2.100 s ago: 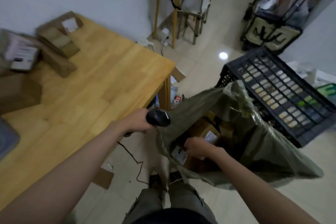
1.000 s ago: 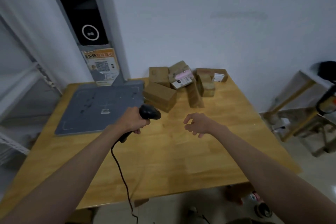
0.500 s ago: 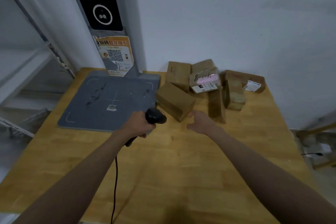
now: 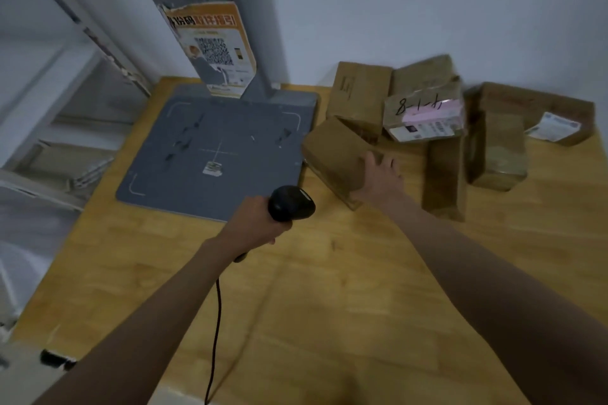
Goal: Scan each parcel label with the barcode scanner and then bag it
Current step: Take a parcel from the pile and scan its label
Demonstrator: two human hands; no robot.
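Observation:
Several brown cardboard parcels lie in a heap at the back of the wooden table [image 4: 329,289]. The nearest parcel [image 4: 335,154] sits beside the grey pad, and my right hand [image 4: 380,179] rests on its near right end, fingers spread over the top. My left hand [image 4: 255,223] grips the black barcode scanner [image 4: 291,204], whose head points toward that parcel; its cord [image 4: 215,322] hangs down toward me. Behind, a parcel with a pink and white label [image 4: 424,115] marked in handwriting lies on top of the heap. The bag is out of view.
A grey scanning pad [image 4: 214,148] with a tall post and an orange QR poster [image 4: 214,49] stands at the table's back left. More parcels lie at the right: an upright long one [image 4: 444,177], a taped one [image 4: 496,154], a labelled one [image 4: 552,118]. White shelving [image 4: 49,108] stands at left.
My view swung from the bag on the floor back to the table. My right hand left the bag, reached forward and landed on the nearest parcel. The scanner stayed in my left hand.

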